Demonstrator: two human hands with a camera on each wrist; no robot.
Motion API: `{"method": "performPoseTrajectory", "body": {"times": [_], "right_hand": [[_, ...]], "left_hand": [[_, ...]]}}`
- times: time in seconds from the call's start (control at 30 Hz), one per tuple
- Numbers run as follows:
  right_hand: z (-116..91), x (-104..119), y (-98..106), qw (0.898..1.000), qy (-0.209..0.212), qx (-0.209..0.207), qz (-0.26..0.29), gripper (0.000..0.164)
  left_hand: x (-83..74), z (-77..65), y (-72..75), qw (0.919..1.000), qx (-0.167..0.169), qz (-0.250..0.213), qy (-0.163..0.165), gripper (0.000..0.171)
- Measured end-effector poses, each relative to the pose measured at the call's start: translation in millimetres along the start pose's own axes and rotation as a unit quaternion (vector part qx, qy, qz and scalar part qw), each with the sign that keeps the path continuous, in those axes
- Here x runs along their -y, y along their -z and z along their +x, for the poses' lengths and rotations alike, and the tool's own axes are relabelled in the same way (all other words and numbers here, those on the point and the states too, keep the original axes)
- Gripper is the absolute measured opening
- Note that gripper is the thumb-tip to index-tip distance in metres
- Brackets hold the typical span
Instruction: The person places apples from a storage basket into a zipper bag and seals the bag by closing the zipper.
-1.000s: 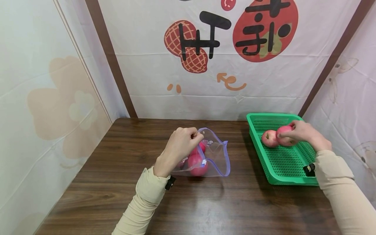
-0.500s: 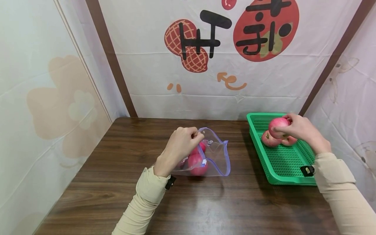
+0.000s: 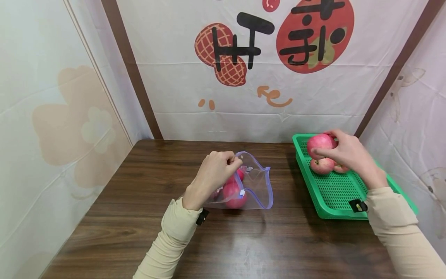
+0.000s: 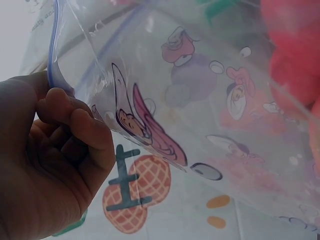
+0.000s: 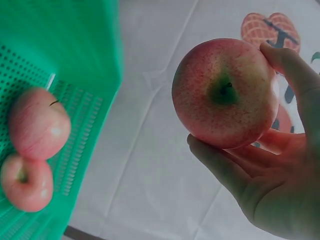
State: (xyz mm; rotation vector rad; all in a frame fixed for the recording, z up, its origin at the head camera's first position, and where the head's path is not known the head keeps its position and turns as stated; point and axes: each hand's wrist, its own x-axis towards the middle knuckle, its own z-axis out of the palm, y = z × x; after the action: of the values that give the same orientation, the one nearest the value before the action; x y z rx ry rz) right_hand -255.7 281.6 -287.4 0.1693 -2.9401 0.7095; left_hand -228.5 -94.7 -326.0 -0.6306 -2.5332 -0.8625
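My left hand (image 3: 216,170) pinches the purple-edged rim of a clear zipper bag (image 3: 256,186), its mouth gaping to the right. Inside the bag lie red apples (image 3: 234,195), partly hidden by that hand. Cartoon prints on the bag's film (image 4: 155,130) show in the left wrist view. My right hand (image 3: 352,153) grips an apple (image 3: 318,146) between thumb and fingers, held above the green basket's left part; the same apple (image 5: 225,92) shows its stem hollow in the right wrist view. Two more apples (image 5: 39,122) sit below in the basket.
The green plastic basket (image 3: 325,213) stands on the right of the dark wooden table (image 3: 156,228). A printed white cloth (image 3: 244,124) hangs behind the table, with further cloth walls at both sides.
My right hand has lifted the apple off the basket floor and carried it up and to the left. The left hand and the bag stay where they were.
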Motion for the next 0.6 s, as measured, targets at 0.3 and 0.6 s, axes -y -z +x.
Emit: {"method": "performPoseTrajectory", "body": {"times": [0.3, 0.6], "right_hand": [[-8.7, 24.5, -3.8, 0.998, 0.044, -0.038, 0.0, 0.079], [-18.8, 47.6, -10.9, 0.995, 0.082, -0.054, 0.021, 0.073]], "left_hand": [[0.1, -0.1, -0.8, 1.0, -0.006, 0.0, -0.006, 0.029], [-0.6, -0.2, -0.8, 1.0, -0.005, -0.002, -0.002, 0.029]]}}
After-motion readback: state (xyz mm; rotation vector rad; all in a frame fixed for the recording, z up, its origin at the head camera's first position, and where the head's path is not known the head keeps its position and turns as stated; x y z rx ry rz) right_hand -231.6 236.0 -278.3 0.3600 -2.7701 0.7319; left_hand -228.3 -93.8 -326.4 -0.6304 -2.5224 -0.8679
